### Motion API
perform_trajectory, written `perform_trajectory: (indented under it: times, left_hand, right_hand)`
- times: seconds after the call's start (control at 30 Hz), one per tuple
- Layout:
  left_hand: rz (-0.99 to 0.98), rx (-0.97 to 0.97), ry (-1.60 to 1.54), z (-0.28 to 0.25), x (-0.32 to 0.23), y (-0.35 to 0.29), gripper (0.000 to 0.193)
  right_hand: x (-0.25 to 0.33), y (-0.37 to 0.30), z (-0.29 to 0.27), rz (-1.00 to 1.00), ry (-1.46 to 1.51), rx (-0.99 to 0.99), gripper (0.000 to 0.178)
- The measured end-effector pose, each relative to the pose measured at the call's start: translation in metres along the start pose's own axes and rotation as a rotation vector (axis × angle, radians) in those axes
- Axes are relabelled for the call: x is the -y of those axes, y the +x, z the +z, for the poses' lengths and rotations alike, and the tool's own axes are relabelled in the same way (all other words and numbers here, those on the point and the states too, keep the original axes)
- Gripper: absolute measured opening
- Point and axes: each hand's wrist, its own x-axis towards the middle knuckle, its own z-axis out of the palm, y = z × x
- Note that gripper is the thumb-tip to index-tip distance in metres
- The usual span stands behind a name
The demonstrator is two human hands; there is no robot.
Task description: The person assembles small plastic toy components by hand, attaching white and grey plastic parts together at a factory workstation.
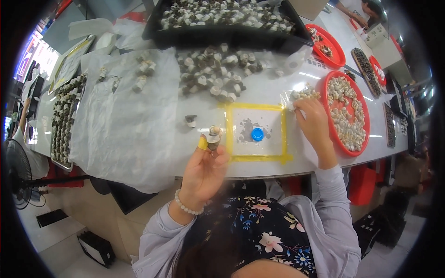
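My left hand (pixel 204 169) is raised over the front edge of the table, its fingers closed round a small grey-and-white figurine (pixel 213 135) with a beige top. Yellow tape (pixel 202 142) wraps one of its fingertips. At the right, my right hand (pixel 314 121) reaches to a loose pile of small pale pieces (pixel 305 91). Its fingertips are pinched together, and what they hold, if anything, is too small to make out. Between the hands lies a white square pad (pixel 241 116) framed in yellow tape, with grey stains and a round blue cap (pixel 257 134) on it.
A red oval tray (pixel 367 116) of pale pieces stands beside my right hand. Grey-and-white parts (pixel 211 69) are heaped before a large black bin (pixel 222 39). Plastic sheeting (pixel 125 125) covers the left, near a filled tray (pixel 69 164). Another person (pixel 350 11) works far right.
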Motion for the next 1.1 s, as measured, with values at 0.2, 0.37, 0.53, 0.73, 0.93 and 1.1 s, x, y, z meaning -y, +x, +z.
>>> perform_trajectory:
  times: [0.2,0.37,0.53,0.73,0.93,1.1]
  left_hand:
    - [0.054,-0.026,-0.02,0.01,0.0,-0.007,0.033]
    - [0.006,-0.053,0.042,0.01,0.006,-0.007,0.033]
    - [-0.16,-0.157,0.204,0.016,0.02,-0.003,0.036]
    - [-0.279,-0.144,0.349,0.003,0.023,0.0,0.034]
    - [0.003,-0.054,0.679,-0.002,0.027,-0.005,0.028]
    - [0.098,-0.065,0.775,-0.01,0.029,-0.006,0.027]
  right_hand:
    - [0.024,-0.011,0.0,-0.051,0.082,0.02,0.015]
    - [0.033,-0.013,-0.013,-0.022,0.053,0.163,0.022]
    - [0.077,-0.001,-0.031,-0.064,0.696,0.248,0.042]
    - [0.092,0.003,-0.022,-0.195,0.855,0.386,0.034]
    - [0.096,-0.008,-0.015,-0.121,0.803,0.341,0.031]
    - [0.097,-0.014,-0.013,-0.115,0.776,0.331,0.031]
